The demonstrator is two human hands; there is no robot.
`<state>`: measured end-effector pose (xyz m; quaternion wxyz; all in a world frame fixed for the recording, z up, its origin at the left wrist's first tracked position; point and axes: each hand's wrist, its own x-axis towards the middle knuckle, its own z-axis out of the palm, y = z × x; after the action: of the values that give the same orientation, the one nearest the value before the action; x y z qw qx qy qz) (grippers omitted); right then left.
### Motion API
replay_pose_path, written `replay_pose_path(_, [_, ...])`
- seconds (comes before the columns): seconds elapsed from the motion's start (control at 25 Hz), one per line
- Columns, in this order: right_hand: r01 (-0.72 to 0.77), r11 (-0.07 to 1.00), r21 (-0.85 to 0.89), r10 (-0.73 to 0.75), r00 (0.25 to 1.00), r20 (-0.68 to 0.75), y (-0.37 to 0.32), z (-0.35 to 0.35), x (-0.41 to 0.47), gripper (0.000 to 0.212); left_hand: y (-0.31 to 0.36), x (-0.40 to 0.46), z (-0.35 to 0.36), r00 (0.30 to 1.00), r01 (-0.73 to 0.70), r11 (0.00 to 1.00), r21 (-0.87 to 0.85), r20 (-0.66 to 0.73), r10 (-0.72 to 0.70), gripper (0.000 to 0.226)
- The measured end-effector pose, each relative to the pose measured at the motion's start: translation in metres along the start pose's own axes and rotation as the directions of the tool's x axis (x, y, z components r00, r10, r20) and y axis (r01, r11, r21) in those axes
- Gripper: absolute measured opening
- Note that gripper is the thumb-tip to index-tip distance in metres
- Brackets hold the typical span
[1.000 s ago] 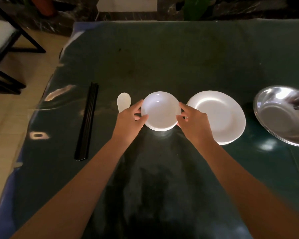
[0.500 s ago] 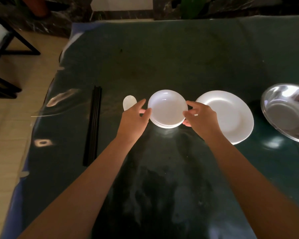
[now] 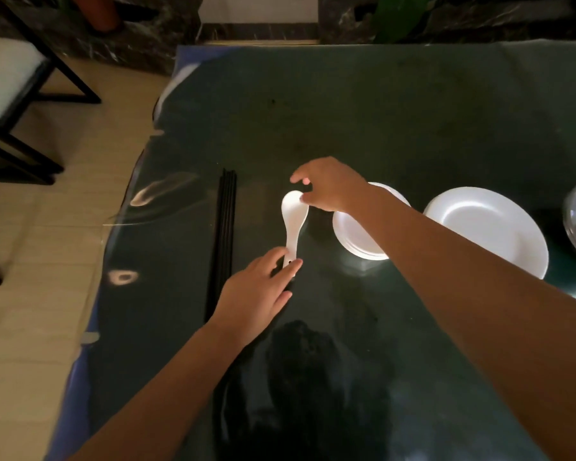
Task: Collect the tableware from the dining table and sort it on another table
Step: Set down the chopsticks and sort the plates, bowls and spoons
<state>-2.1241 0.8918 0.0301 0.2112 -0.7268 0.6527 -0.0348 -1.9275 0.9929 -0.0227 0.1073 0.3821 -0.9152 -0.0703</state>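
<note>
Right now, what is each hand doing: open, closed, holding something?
Left hand: pinches the handle end of the white spoon.
Right hand: fingertips at the spoon's bowl; whether it grips cannot be told.

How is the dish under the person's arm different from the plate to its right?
The dish looks smaller than the plate. Stepped edges at the dish's near rim suggest a stack of several, while the plate seems to be a single piece. The right forearm crosses over the dish and hides part of it, whereas the plate lies fully in view. Both are round, white and rest on the dark table.
</note>
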Motion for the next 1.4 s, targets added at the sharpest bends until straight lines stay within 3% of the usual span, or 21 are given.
replay_pose_path(0.12, [-0.009, 0.999, -0.053, 0.013, 0.997, 0.074, -0.003, 0.015, 0.017, 0.037, -0.002, 0.009, 0.001, 0.999, -0.034, 0.999, -0.026, -0.028, 0.033, 0.039])
replay_pose_path(0.64, [-0.096, 0.992, 0.087, 0.101, 0.993, -0.056, -0.007, 0.02, 0.028, 0.027, -0.018, 0.026, 0.003, 0.997, -0.078, 0.989, -0.129, -0.026, 0.075, 0.021])
replay_pose_path(1.0, [-0.19, 0.969, 0.159, 0.199, 0.979, -0.041, -0.012, 0.024, 0.031, 0.026, -0.03, 0.02, 0.008, 0.996, -0.089, 0.976, -0.198, -0.05, 0.081, 0.017])
replay_pose_path(1.16, [-0.154, 0.983, 0.102, 0.154, 0.988, 0.01, -0.013, 0.02, 0.03, 0.027, -0.03, 0.013, 0.001, 0.997, -0.063, 0.983, -0.173, -0.043, 0.056, 0.046])
replay_pose_path(1.24, [-0.133, 0.987, 0.088, 0.138, 0.989, -0.056, -0.018, 0.016, 0.033, 0.034, -0.044, -0.008, -0.007, 0.996, -0.078, 0.98, -0.183, -0.047, 0.071, 0.061])
replay_pose_path(1.32, [-0.077, 0.995, 0.061, 0.086, 0.983, -0.159, -0.026, 0.013, 0.043, 0.042, -0.067, -0.036, -0.013, 0.985, -0.174, 0.976, -0.132, -0.008, 0.175, 0.068])
replay_pose_path(1.4, [0.004, 1.0, 0.003, -0.003, 0.991, -0.134, -0.04, 0.017, 0.061, 0.047, -0.092, -0.058, -0.016, 0.956, -0.272, 0.961, -0.038, 0.105, 0.275, 0.07])
